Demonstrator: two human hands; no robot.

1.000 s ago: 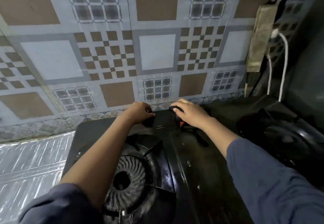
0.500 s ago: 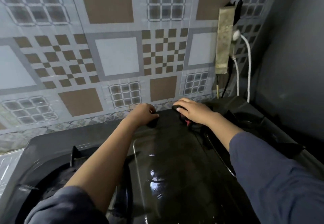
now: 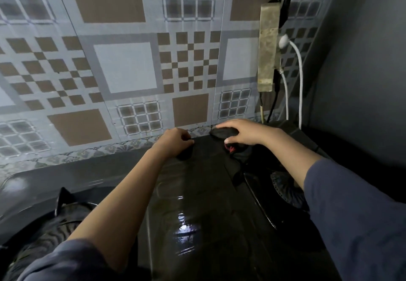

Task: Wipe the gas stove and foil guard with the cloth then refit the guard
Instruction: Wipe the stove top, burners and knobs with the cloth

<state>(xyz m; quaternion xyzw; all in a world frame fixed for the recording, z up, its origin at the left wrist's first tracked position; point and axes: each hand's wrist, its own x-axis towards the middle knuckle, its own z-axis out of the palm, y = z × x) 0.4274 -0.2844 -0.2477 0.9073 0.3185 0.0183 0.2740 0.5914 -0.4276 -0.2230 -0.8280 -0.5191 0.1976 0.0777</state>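
The black gas stove fills the lower half of the head view, its glossy top wet and reflecting light. My right hand is pressed on a dark cloth at the stove's rear edge, right of centre, and a red bit shows under the thumb. My left hand rests as a closed fist on the rear edge just left of it; I see nothing in it. The left burner lies under my left forearm, the right burner under my right one. The foil guard is out of sight.
The patterned tiled wall rises directly behind the stove. A grimy power strip hangs on it at the right, with a white cable and a black one dropping to the stove's back corner. A plain grey wall closes the right side.
My view has swung right and closer to the rear edge, so the foil guard at the left has left the frame. Both hands stay at the back, and the right hand has slid slightly right with the cloth.
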